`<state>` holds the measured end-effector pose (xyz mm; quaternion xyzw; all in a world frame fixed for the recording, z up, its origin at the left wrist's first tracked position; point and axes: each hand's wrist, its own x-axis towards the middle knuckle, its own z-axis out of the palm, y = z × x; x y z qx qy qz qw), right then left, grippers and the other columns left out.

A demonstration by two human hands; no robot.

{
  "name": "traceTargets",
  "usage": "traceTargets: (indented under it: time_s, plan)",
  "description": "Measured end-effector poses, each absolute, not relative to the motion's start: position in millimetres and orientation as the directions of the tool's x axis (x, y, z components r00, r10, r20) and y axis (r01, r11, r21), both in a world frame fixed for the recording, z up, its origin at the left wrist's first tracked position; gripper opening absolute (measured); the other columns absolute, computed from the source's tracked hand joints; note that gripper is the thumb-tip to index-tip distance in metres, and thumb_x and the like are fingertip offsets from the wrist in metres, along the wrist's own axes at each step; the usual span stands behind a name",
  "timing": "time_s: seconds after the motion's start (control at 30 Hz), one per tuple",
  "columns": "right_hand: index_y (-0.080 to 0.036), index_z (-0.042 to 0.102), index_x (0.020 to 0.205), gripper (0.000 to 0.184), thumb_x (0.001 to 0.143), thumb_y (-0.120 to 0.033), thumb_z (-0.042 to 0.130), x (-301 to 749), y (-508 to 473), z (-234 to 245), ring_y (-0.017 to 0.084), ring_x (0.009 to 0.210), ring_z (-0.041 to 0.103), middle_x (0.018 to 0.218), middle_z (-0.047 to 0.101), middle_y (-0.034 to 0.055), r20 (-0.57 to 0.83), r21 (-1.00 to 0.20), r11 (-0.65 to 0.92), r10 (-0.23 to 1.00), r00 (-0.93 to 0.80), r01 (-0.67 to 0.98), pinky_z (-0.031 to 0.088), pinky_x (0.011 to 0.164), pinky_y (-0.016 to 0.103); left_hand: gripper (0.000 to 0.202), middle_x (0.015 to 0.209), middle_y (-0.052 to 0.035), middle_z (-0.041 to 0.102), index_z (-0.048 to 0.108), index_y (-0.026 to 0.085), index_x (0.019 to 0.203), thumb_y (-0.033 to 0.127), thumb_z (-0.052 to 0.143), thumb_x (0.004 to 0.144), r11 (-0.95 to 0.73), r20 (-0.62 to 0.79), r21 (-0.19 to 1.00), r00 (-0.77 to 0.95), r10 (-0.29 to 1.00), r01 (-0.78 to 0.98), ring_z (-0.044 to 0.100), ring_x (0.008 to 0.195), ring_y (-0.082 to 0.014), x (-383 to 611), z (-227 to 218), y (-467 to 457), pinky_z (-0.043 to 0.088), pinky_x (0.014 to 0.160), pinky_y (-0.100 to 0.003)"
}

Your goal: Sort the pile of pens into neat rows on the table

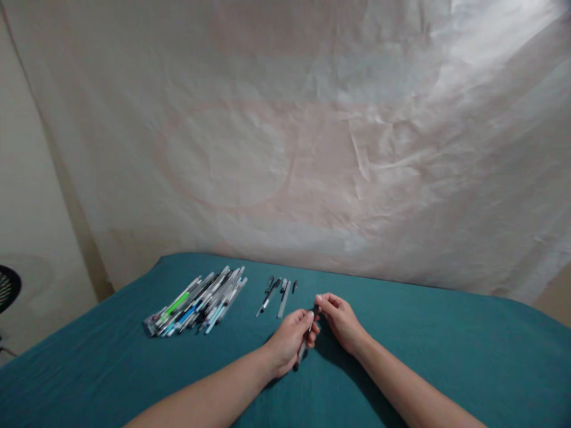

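Teal cloth covers the desk (423,351).

Head view (only view): pen (300,355) at lower centre of frame, slanting, lower end dark and pointing down-left. Left hand (288,342) grasping it around the barrel, thumb on top. Right hand (342,321) pinching at its dark upper end; finer contact there too small to make out.

Upper left of the hands: two slim pens (268,298), a pale tube (284,301) and a short dark cap (295,286), lying apart. Left of frame: heap (200,304) of pens, roughly parallel, overlapping.

Handling (judged): pen light, stiff, probably smooth plastic; may roll or slip when pressed. Not very fragile, though a thin barrel could crack if bent. Best hold: mid-barrel, thumb against fingers, as left hand has it; upper end by fingertips, pulling or pushing along the axis.
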<state>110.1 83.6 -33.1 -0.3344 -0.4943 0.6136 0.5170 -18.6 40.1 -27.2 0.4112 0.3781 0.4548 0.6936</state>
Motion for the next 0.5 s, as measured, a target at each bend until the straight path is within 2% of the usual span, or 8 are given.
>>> traceTargets:
  time_s: [0.2,0.27,0.37,0.43,0.5]
  plan:
    - [-0.018,0.062,0.076,0.026,0.065,-0.041,0.064,116,95,-27,0.013,0.062,0.050,0.078,0.059,0.0039,0.112,-0.932,0.050,0.982,-0.153,-0.359,0.040,0.062,0.026,0.031,0.064,0.0028,0.048,0.048,0.015,0.081,0.044,0.053,0.072,0.230,-0.139,0.918,0.281,0.950,-0.323,0.039,0.047,-0.0041,-19,-27,37,0.026,0.046,-0.018]
    - [-0.018,0.062,0.077,0.026,0.065,-0.041,0.063,118,104,-26,0.013,0.062,0.051,0.078,0.060,0.0037,0.123,-0.946,0.068,0.979,-0.160,-0.317,0.040,0.063,0.026,0.031,0.064,0.0030,0.048,0.048,0.015,0.081,0.044,0.053,0.072,0.215,-0.131,0.917,0.257,0.958,-0.335,0.039,0.047,-0.0041,-18,-28,37,0.026,0.046,-0.018]
    - [-0.016,0.062,0.073,0.022,0.065,-0.037,0.062,115,120,-31,0.013,0.059,0.050,0.067,0.059,0.0015,0.147,-0.989,0.141,0.952,-0.268,-0.041,0.039,0.059,0.025,0.029,0.064,0.0030,0.048,0.047,0.016,0.082,0.044,0.050,0.074,0.190,-0.114,0.915,0.223,0.968,-0.355,0.039,0.047,-0.0043,-19,-29,36,0.027,0.047,-0.018]
    - [-0.016,0.062,0.072,0.018,0.065,-0.033,0.061,108,132,-37,0.013,0.056,0.049,0.061,0.059,0.0005,0.180,-0.954,0.247,0.927,-0.330,0.172,0.038,0.055,0.025,0.027,0.064,0.0028,0.048,0.047,0.016,0.082,0.042,0.049,0.075,0.178,-0.105,0.916,0.215,0.971,-0.360,0.039,0.047,-0.0044,-19,-29,36,0.026,0.046,-0.018]
    - [-0.016,0.061,0.074,0.016,0.064,-0.028,0.059,99,142,-43,0.013,0.055,0.049,0.061,0.059,0.0005,0.235,-0.888,0.340,0.914,-0.331,0.310,0.037,0.053,0.024,0.026,0.064,0.0029,0.048,0.046,0.016,0.081,0.041,0.050,0.075,0.170,-0.097,0.916,0.211,0.973,-0.363,0.039,0.047,-0.0044,-19,-29,36,0.026,0.046,-0.018]
